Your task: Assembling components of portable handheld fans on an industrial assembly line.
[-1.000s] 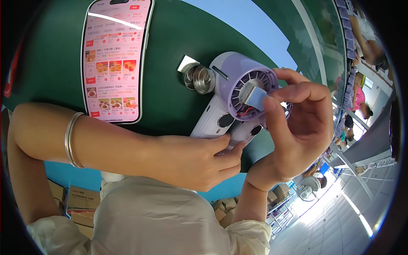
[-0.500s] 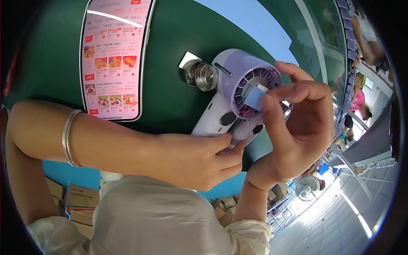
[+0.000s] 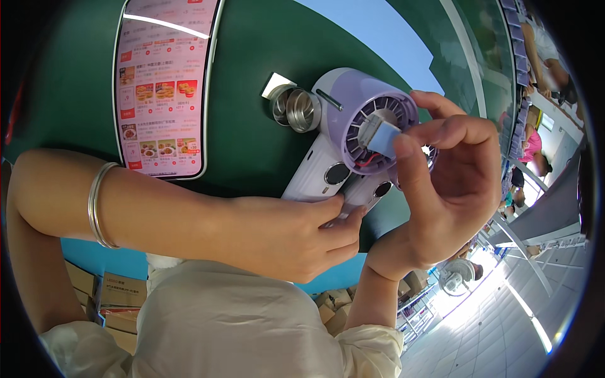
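A lilac handheld fan [image 3: 343,94] with a pale handle lies tilted on the green table, its round vaned opening turned toward my right hand. My left hand [image 3: 309,236] is closed around the lower handle, and a second pale handle [image 3: 372,189] lies right beside the first under its fingers. Thumb and index finger of my right hand [image 3: 450,179] pinch a small rectangular piece, blue and silver-grey [image 3: 382,138], at the fan's opening. Red wire shows at the opening's lower rim. Part of a second fan head is hidden behind my right hand.
Two shiny metal rings [image 3: 304,111] and a small pale square [image 3: 276,84] lie left of the fan head. A lit phone [image 3: 165,91] rests farther left. A light-blue sheet [image 3: 372,31] lies at the back. Cardboard boxes [image 3: 123,296] stand below the table; people sit off to the right.
My right hand has drawn slightly right with the small piece, showing more of its silver-grey part in the opening. My left hand keeps its hold. The phone appears shifted slightly left and up.
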{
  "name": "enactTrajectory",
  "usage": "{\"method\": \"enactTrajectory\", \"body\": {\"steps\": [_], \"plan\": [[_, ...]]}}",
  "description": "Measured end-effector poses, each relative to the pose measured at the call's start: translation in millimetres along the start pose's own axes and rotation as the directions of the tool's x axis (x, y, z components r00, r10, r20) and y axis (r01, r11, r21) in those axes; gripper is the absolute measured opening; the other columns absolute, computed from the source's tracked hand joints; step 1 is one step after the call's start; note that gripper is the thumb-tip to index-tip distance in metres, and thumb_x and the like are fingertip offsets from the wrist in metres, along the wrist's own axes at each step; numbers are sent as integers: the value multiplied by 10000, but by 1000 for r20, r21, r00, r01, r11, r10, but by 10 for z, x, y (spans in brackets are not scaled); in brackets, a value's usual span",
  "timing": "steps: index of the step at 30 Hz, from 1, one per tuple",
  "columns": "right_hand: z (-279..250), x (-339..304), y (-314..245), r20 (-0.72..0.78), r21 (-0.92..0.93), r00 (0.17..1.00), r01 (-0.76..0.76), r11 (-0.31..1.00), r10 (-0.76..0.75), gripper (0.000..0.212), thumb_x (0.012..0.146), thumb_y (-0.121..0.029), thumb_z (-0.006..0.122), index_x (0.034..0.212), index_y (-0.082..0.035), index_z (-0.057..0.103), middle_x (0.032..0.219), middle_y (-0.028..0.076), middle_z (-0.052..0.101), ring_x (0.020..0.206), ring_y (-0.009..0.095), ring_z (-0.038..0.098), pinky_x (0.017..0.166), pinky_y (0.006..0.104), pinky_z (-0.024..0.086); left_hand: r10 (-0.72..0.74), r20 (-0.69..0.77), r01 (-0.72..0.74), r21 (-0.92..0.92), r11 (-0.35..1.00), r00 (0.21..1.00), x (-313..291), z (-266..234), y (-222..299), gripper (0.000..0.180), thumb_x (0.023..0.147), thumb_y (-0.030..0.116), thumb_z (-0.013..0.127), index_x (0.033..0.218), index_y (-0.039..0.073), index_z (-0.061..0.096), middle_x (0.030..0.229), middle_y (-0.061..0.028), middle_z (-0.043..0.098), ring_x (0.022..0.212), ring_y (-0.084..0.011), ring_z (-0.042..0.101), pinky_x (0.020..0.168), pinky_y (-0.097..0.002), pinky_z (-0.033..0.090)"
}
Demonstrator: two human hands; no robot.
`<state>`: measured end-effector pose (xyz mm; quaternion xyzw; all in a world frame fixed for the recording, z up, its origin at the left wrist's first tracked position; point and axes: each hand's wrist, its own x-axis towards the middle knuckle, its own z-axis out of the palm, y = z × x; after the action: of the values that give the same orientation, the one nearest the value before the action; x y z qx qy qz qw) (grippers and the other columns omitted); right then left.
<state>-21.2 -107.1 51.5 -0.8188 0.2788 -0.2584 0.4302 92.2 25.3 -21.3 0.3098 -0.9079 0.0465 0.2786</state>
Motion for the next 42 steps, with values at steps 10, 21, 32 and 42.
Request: {"method": "enactTrajectory", "body": {"steps": [10, 21, 32, 42], "plan": [[28, 2, -16, -33, 0, 999, -20, 1000, 20, 280, 749, 148, 700, 935, 5, 548, 761, 79, 625, 827, 177, 631, 1036, 504, 444, -6, -17, 5, -16, 1000, 1000, -11, 12, -3, 376, 796, 253, 575, 1015, -32, 684, 1103, -144, 671, 1128, -262, 617, 902, -371, 529], [30, -107, -139, -121, -184, 993, -29, 982, 6, 259, 730, 43, 752, 944, 29, 606, 820, 121, 630, 1076, 299, 617, 965, 420, 444, -3, -36, 3, 3, 1000, 999, -1, 27, 16, 390, 801, 269, 571, 1001, -45, 685, 1114, -152, 627, 1149, -313, 582, 932, -434, 498], [-305, -526, 206, -354, -159, 935, -67, 985, 7, 89, 906, -5, 612, 950, 47, 554, 846, 149, 619, 1039, 291, 628, 1052, 510, 416, -645, -155, 662, 129, 738, 749, -359, -401, -380, 413, 738, 253, 720, 1063, 12, 635, 1100, -124, 566, 1072, -320, 541, 907, -425, 451], [-145, -586, 355, -327, -143, 944, -10, 990, -38, 84, 904, 16, 620, 962, 63, 581, 1074, 225, 656, 965, 209, 613, 866, 321, 476, -624, 81, 550, 393, 737, 778, -291, -196, -214, 415, 751, 154, 658, 1109, -57, 643, 1114, -118, 584, 914, -219, 531, 784, -290, 486]]}}
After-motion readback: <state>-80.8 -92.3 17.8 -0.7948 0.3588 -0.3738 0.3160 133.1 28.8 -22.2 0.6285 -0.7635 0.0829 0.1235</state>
